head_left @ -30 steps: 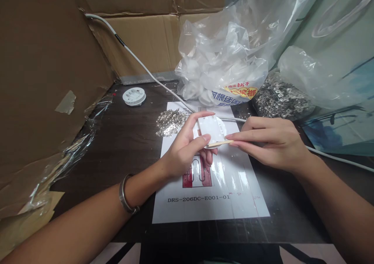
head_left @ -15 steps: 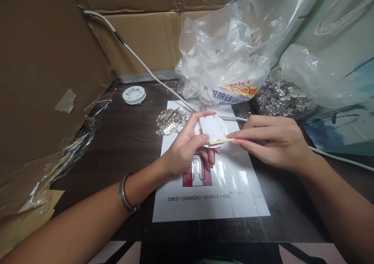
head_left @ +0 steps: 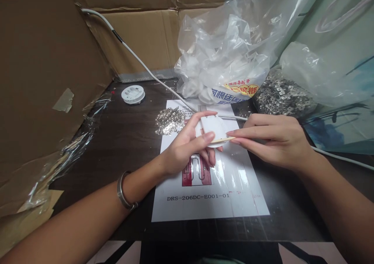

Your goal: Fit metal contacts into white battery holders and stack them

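My left hand [head_left: 189, 143] holds a white plastic piece [head_left: 212, 127] above a printed sheet [head_left: 189, 209], its thumb pressing near the lower edge. My right hand [head_left: 271, 139] pinches a thin, pale yellow stick [head_left: 223, 140] between thumb and fingers. The stick lies along the lower edge of the white piece, and its left end is at my left thumb. Fingertips of my right hand are at the piece's right side. A heap of small shiny metal parts [head_left: 170, 120] is just left of my left hand, partly on the sheet.
A round white part [head_left: 133, 94] sits at the back left of the dark table [head_left: 117, 139]. Behind my hands stands a clear bag of white parts [head_left: 222, 61]; right of it is a bag of metal pieces [head_left: 282, 94]. A white cable [head_left: 140, 61] crosses behind.
My left thumb has shifted slightly right along the lower edge of the white piece. The whole view has moved a little; my right hand keeps its pinch on the stick.
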Motion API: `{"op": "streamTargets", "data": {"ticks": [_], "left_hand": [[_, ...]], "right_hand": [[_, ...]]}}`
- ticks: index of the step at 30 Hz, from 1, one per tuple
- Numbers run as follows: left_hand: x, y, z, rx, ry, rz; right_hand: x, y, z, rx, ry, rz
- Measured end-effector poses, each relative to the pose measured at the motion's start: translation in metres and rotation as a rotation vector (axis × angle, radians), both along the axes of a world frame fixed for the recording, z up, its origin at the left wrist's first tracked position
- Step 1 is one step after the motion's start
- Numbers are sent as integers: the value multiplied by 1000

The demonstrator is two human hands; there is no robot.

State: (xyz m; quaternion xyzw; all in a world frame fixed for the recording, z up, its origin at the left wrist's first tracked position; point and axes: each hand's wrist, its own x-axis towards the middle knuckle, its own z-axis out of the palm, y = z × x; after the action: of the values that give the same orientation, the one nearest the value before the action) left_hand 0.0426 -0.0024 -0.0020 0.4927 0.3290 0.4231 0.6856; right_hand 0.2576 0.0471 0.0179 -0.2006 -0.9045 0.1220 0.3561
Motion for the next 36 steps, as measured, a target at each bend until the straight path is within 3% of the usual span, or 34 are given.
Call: {"op": "streamTargets", "data": {"ticks": [5, 12, 22, 27, 32, 36], "left_hand": [[5, -3, 0, 67, 83, 184], [3, -4, -1, 144, 174, 151], [6, -3, -2, 516, 383, 390], [4, -2, -1, 602, 440, 396], [0, 5, -8, 872, 492, 401], [-1, 8, -11, 938, 514, 420]], "right_hand": [[-1, 0, 1, 22, -12, -10], [0, 0, 0, 47, -14, -2], [-3, -1, -4, 75, 7, 9], [-3, -1, -5, 145, -6, 1], [-3, 0, -6, 201, -12, -11], [-3, -1, -6, 183, -20, -23]]}}
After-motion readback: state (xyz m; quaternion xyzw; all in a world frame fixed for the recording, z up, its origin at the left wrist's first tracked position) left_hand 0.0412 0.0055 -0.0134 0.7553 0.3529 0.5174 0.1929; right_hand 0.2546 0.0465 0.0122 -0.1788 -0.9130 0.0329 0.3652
